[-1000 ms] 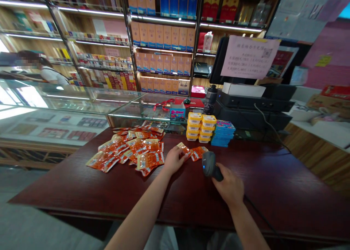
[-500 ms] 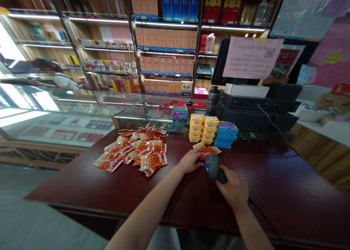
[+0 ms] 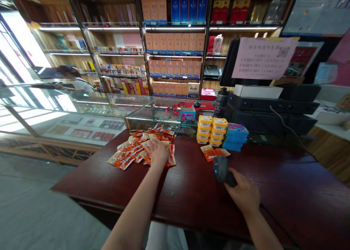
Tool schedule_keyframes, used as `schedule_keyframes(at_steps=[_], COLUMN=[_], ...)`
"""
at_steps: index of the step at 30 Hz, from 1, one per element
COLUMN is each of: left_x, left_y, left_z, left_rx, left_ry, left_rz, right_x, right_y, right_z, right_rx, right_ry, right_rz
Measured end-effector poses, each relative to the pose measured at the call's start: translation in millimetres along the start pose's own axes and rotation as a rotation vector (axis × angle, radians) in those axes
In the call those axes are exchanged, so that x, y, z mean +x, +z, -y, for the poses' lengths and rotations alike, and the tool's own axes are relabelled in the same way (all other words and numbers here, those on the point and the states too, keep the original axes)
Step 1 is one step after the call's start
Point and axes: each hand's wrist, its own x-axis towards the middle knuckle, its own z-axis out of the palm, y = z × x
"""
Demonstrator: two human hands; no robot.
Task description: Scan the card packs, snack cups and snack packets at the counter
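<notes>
A pile of orange snack packets (image 3: pixel 131 151) lies on the dark red wooden counter (image 3: pixel 191 195). My left hand (image 3: pixel 158 152) rests on the right side of that pile, fingers curled down onto the packets. Two separate orange packets (image 3: pixel 214 153) lie apart in front of the yellow tubs. My right hand (image 3: pixel 243 195) grips a dark handheld barcode scanner (image 3: pixel 222 169), its head with a blue light tilted toward those two packets. The scanner's cable trails back along my right arm.
Stacked yellow tubs (image 3: pixel 212 130) and blue packs (image 3: pixel 235 137) stand behind the packets. A cash register with a paper sign (image 3: pixel 264 58) sits at the back right. Glass display cases (image 3: pixel 82 111) run to the left, shelves of boxes behind. Another person (image 3: pixel 71 78) stands far left.
My left hand has let go of the packet near the scanner and has moved left onto the big pile. The scanner hand has stayed about where it was.
</notes>
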Motion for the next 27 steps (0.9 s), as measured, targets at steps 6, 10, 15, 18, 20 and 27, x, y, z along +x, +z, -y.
schedule_keyframes(at_steps=[6,10,15,18,20,27], left_x=[9.1,24.9,36.6,27.0,12.4,-40.5], left_y=[0.7,-11.3,-30.8,-27.0,-14.5,39.4], left_z=[15.9,18.4,2.5,-20.6,-38.8,-76.2], left_rx=[-0.127,-0.213,-0.375,-0.593,-0.824,-1.589], left_ry=[-0.055,-0.084,-0.035,-0.065,-0.130,-0.383], left_rz=[0.020,0.004,-0.070,-0.059,0.019,0.517], right_x=[-0.1,-0.3,0.1,1.1,1.9,5.5], right_y=[-0.8,0.5,6.3,8.3,7.4,0.4], right_z=[2.7,2.7,-2.6,-4.7,-3.7,2.9], right_rx=[0.008,0.005,0.021,0.047,0.057,0.121], right_ry=[0.008,0.004,-0.015,-0.024,-0.012,0.071], right_rz=[-0.005,-0.018,-0.045,-0.033,-0.027,0.034])
